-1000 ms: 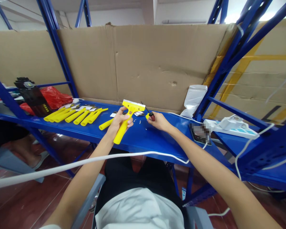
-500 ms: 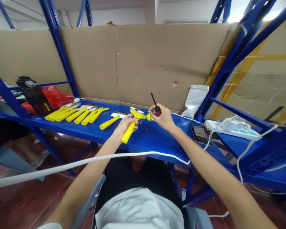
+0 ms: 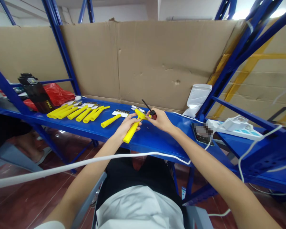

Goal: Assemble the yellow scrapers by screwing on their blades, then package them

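My left hand is closed around the handle of a yellow T-shaped scraper, whose head points away from me. In my right hand is a screwdriver with a red and black handle, its dark shaft pointing up and to the left. The right fingertips are at the right end of the scraper's head; whether they also pinch a small part is too small to tell. Just left of my left hand lies another yellow scraper with a white and black card at its head. Behind the held head is a small whitish piece.
Several yellow scrapers lie in a row on the blue shelf. Left stand a dark box and a red bag. A phone and white power strip are right. A white cable crosses in front.
My right hand has moved left to the scraper's head, and the screwdriver shaft has tilted further left. The left hand still holds the scraper, turned slightly.
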Demonstrator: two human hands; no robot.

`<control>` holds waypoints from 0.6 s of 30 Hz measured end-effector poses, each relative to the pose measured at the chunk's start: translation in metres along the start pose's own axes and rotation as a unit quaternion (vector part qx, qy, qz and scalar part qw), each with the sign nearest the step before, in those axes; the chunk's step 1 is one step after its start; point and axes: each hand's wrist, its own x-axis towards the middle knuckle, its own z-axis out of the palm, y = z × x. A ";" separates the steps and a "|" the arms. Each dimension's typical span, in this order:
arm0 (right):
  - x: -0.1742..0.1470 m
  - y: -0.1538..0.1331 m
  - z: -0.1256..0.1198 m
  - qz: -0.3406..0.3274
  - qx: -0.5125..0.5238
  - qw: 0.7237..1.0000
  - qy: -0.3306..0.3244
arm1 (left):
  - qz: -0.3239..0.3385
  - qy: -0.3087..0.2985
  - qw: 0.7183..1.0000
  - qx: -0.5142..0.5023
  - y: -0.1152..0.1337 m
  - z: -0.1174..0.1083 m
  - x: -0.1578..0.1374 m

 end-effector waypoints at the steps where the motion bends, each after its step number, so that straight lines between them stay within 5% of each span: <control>1: 0.000 -0.001 0.000 0.000 0.006 1.000 0.000 | -0.001 0.001 1.000 0.000 0.000 0.001 0.000; 18: 0.003 0.001 0.004 0.137 0.211 0.968 -0.015 | 0.002 -0.008 1.000 0.003 0.002 0.003 -0.004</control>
